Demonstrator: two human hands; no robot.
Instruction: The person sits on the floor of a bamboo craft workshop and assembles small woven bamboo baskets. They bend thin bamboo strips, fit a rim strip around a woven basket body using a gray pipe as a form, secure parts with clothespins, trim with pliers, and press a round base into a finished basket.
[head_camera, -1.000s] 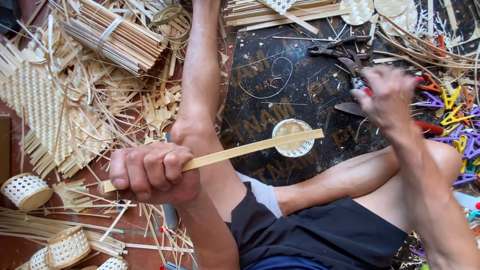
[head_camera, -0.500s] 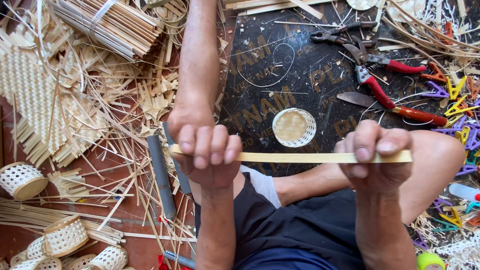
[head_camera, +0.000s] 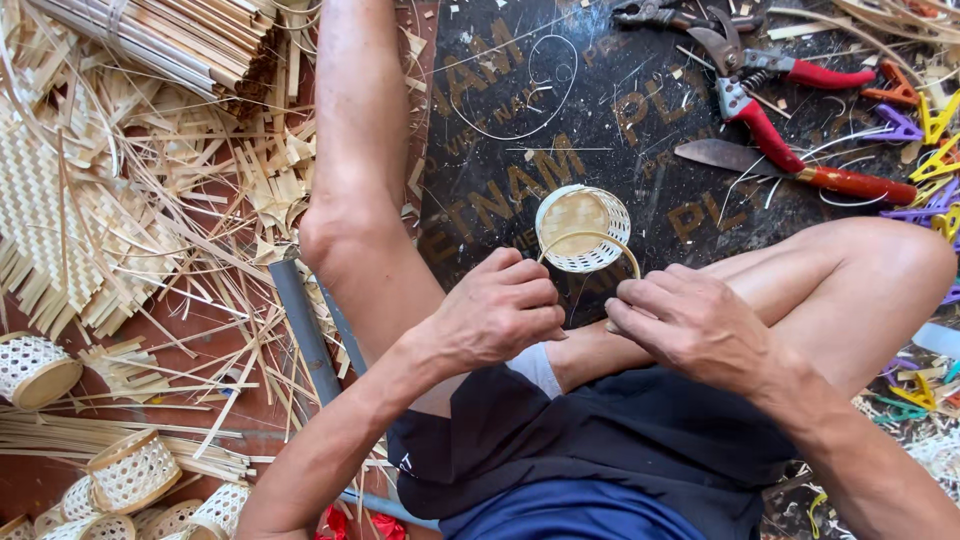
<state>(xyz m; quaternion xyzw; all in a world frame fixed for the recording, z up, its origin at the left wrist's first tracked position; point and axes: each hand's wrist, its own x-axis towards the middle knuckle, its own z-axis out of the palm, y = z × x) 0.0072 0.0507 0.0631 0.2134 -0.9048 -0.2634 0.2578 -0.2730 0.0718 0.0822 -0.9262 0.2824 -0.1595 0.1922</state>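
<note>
Reddish floor (head_camera: 40, 480) strewn with pale bamboo strips (head_camera: 170, 200); a dark printed board (head_camera: 620, 110) lies on it, carrying a small round woven basket (head_camera: 583, 228), red-handled pruning shears (head_camera: 760, 95) and a red-handled knife (head_camera: 790, 168). Small woven baskets (head_camera: 130, 470) at lower left.

Left hand (head_camera: 497, 310), rt hand (head_camera: 690, 322): both seemingly pinched.

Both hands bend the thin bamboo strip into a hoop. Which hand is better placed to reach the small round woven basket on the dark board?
Probably the left hand. It pinches one end of the thin bamboo strip just below the small round woven basket. The right hand holds the other end, slightly farther away.
</note>
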